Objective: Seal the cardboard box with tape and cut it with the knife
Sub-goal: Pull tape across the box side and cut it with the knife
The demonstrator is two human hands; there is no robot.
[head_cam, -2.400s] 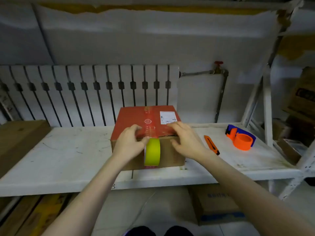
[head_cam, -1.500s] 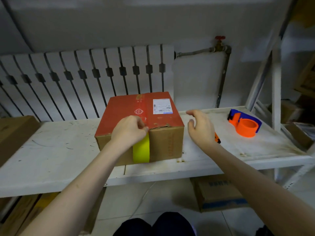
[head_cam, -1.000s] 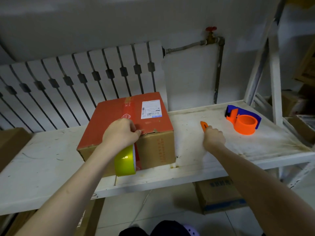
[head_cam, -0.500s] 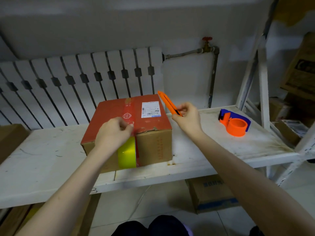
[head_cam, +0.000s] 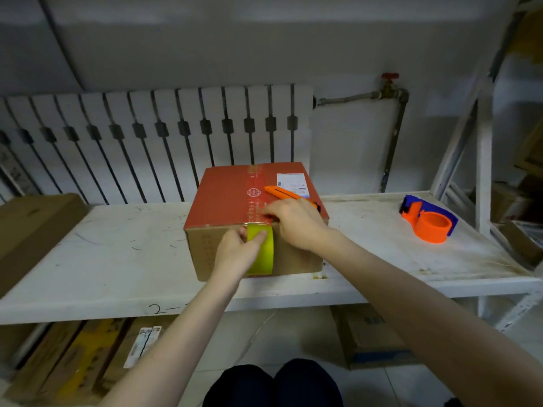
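A: Which step is this?

B: The cutting, I'd judge. A strip of tape already runs along the red top of the cardboard box (head_cam: 235, 195) and over its front edge. The left hand (head_cam: 235, 254) holds the yellow tape roll (head_cam: 263, 248) against the brown front face, fingers (head_cam: 258, 237) clamped across the roll. The right hand (head_cam: 296, 223) is closed around the orange knife (head_cam: 282, 193).

A: Where does the knife sit relative to those right fingers?

B: Its body runs up and away from them, lying over the box top toward the white label (head_cam: 291, 181). The working end is hidden under the hand, so I cannot tell whether a blade is out or which end faces the tape.

A: And the tape to be cut?

B: Just below the right fingers and just above the left ones, at the box's front top edge, where the strip leaves the roll.

A: What does the next move call for?

B: Probably keeping the roll pulled down so the strip stays taut, then drawing the blade across it between the two hands, clear of the left fingertips close below.

A: The box itself?

B: Resting on the white shelf (head_cam: 102, 259), directly under both hands.
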